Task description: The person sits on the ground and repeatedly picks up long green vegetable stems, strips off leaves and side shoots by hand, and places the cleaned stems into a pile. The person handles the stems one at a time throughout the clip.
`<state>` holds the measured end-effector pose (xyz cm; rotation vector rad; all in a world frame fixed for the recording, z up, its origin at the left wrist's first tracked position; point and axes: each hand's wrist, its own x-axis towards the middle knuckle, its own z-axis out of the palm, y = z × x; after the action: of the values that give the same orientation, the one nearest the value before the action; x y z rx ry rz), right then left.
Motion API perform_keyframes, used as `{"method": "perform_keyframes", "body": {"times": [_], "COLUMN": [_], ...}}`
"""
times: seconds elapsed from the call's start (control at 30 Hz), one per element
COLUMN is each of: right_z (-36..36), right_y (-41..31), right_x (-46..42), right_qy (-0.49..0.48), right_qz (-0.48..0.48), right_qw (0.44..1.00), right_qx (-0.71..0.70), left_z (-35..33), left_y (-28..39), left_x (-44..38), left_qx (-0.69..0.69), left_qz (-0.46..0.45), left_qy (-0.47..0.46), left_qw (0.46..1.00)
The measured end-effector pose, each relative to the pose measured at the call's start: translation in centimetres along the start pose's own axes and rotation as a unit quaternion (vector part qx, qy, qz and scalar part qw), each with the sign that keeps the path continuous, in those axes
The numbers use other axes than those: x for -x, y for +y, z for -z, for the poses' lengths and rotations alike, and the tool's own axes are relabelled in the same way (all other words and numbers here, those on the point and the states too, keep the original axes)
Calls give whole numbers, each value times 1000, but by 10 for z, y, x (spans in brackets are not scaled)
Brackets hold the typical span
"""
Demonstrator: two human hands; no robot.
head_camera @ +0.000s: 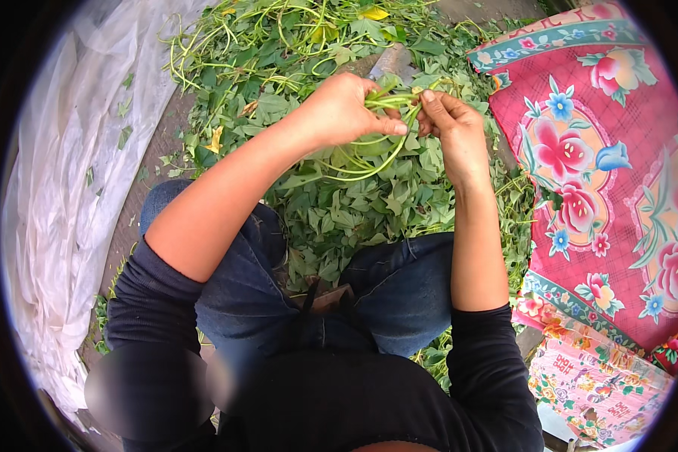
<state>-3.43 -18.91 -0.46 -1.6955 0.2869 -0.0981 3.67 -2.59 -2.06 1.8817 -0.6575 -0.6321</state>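
My left hand point(344, 110) grips a small bunch of green leafy vine stems point(392, 100), its thumb pointing right. The stems' ends reach my right hand point(452, 121), whose thumb and fingertips pinch them. Some long stems curve down in a loop below both hands. Under them is a heap of lobed green leaves point(350, 209), spread between my knees. Just beyond the hands, a metal blade point(392, 62) lies partly covered by leaves; its full shape is hidden.
Tangled vines point(294, 34) with a few yellow leaves lie at the far side. Crumpled translucent plastic sheeting point(79, 169) runs along the left. On the right is a red flowered cloth or sheet point(599, 141), with a pink flowered sheet point(599, 378) below it.
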Motion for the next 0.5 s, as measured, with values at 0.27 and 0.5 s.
{"method": "perform_keyframes", "body": {"times": [0.27, 0.5], "right_z": [1, -3], "right_y": [1, -7], "right_x": [0, 8], "right_qy": [4, -60], "right_qz": [35, -16], "right_qw": [997, 993], "right_qx": [74, 102], "left_z": [-4, 38], "left_y": [-5, -5], "left_x": [3, -2], "left_qx": [-181, -479], "left_qz": [-103, -137], "left_qy": [73, 257], "left_qw": [975, 828]}}
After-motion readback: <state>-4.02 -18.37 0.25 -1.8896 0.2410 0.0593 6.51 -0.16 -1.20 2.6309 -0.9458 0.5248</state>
